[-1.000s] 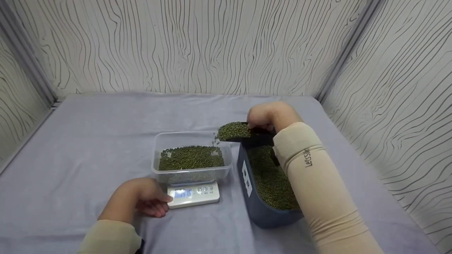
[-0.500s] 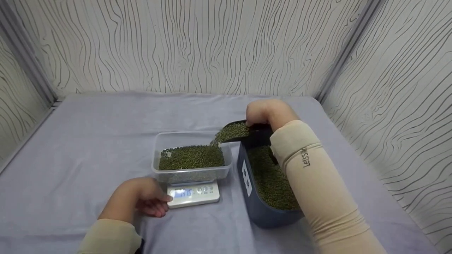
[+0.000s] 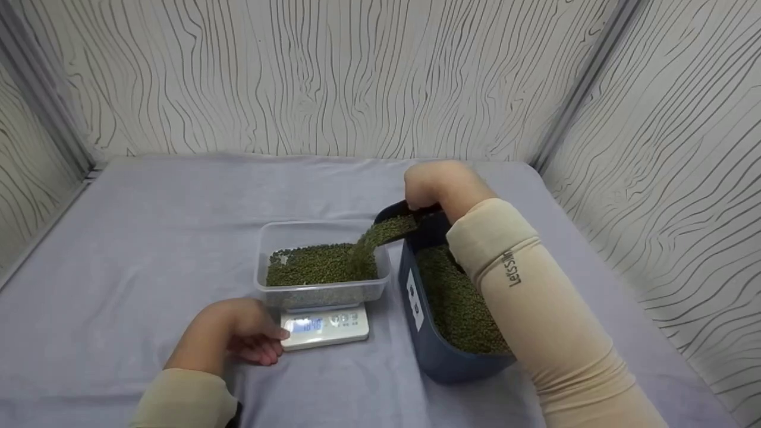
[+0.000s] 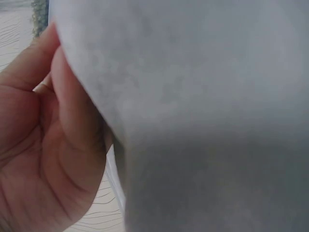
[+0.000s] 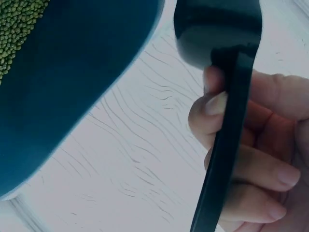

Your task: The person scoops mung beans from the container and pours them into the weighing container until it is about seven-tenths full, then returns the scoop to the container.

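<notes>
My right hand [image 3: 440, 184] grips the handle of a black scoop [image 5: 217, 38], tilted down to the left. Green mung beans [image 3: 374, 238] stream off its lip into a clear plastic box [image 3: 315, 291] that holds a layer of them. The box sits on a white kitchen scale [image 3: 339, 336] with a lit display. My left hand [image 3: 244, 330] holds the scale's left front corner, thumb at its edge and fingers curled beside it. In the left wrist view a blurred pale surface hides much of the scene beside the fingers [image 4: 77, 106].
A deep dark blue bin [image 3: 440, 356] with a white label [image 3: 414, 300] stands right of the scale, with mung beans [image 3: 464, 315] inside; the right forearm overlaps it. A lavender cloth [image 3: 148, 238] covers the table. Patterned wall panels [image 3: 309, 83] rise behind and on both sides.
My right hand has shifted slightly left and up, tipping the scoop steeper. The bean trickle has become a thick stream, and the display digits have changed. My left hand stays put.
</notes>
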The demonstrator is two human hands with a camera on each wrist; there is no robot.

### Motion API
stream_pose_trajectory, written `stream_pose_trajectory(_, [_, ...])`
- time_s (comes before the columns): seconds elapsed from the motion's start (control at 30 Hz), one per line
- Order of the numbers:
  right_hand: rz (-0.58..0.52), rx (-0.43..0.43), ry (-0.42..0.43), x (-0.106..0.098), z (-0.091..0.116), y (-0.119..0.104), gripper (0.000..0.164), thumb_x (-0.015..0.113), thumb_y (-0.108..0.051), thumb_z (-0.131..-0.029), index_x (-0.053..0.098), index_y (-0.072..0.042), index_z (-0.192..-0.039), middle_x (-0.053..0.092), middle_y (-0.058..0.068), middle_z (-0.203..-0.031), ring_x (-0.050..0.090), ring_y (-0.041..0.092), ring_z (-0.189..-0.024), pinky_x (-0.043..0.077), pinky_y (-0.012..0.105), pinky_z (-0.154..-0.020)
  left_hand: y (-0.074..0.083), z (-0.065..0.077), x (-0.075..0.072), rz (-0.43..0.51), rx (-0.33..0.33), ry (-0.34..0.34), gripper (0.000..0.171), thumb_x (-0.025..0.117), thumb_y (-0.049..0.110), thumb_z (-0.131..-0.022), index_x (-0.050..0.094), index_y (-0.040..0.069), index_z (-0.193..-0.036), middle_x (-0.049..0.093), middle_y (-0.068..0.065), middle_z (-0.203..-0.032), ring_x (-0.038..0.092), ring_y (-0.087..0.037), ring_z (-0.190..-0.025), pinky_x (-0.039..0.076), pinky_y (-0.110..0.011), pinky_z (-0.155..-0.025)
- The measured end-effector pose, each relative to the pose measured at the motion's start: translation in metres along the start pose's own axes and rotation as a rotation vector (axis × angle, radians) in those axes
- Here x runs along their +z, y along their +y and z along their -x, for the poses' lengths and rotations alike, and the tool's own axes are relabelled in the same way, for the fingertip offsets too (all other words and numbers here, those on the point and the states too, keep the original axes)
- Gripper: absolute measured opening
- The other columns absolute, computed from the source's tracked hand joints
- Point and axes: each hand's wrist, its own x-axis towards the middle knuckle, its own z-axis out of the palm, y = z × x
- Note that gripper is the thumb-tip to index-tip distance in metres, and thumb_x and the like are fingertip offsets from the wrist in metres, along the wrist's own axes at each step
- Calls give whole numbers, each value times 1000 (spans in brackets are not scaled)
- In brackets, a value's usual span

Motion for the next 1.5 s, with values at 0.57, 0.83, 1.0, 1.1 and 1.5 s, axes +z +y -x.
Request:
stream_pose_trajectory(0.57, [111, -8, 63, -3, 11, -20, 25, 46, -6, -85, 46, -13, -61, 42, 2, -65, 34, 17, -58, 34, 28, -54, 1, 1, 1, 6, -5, 17, 24, 63, 20, -85, 68, -2, -77, 66, -7, -68, 61, -10, -54, 53, -22, -56])
stream_pose_trajectory(0.83, [11, -130, 23, 2, 7, -4, 29, 52, -12, -85, 42, -14, -57, 42, 0, -62, 40, 17, -59, 37, 27, -56, 2, 3, 2, -32, -9, 27, 24, 63, 22, -86, 68, 0, -77, 67, -7, -69, 62, -10, -54, 53, -21, -55])
stream_pose_trajectory(1.0, [-167, -128, -24, 9, 4, 7, 27, 50, -9, -85, 42, -13, -60, 42, 1, -65, 43, 17, -60, 39, 26, -57, 2, 3, 2, -43, -3, 23, 25, 63, 22, -86, 68, 0, -77, 67, -7, -69, 62, -10, -54, 53, -21, -54])
stream_pose_trajectory(1.1, [-318, -109, -80, 13, 3, 14, 24, 47, -7, -86, 41, -12, -63, 41, 1, -65, 42, 15, -56, 38, 24, -51, 3, 4, 2, -42, -5, 25, 25, 63, 22, -86, 68, 0, -77, 67, -7, -69, 62, -10, -54, 53, -22, -55])
stream_pose_trajectory(1.5, [-428, -116, -144, 17, 2, 38, 29, 40, -9, -95, 37, -12, -66, 30, -4, -54, 29, 7, -45, 30, 19, -43, 3, 4, 2, -61, 5, 34, 26, 63, 23, -86, 69, 0, -77, 68, -8, -70, 62, -10, -54, 53, -21, -54])
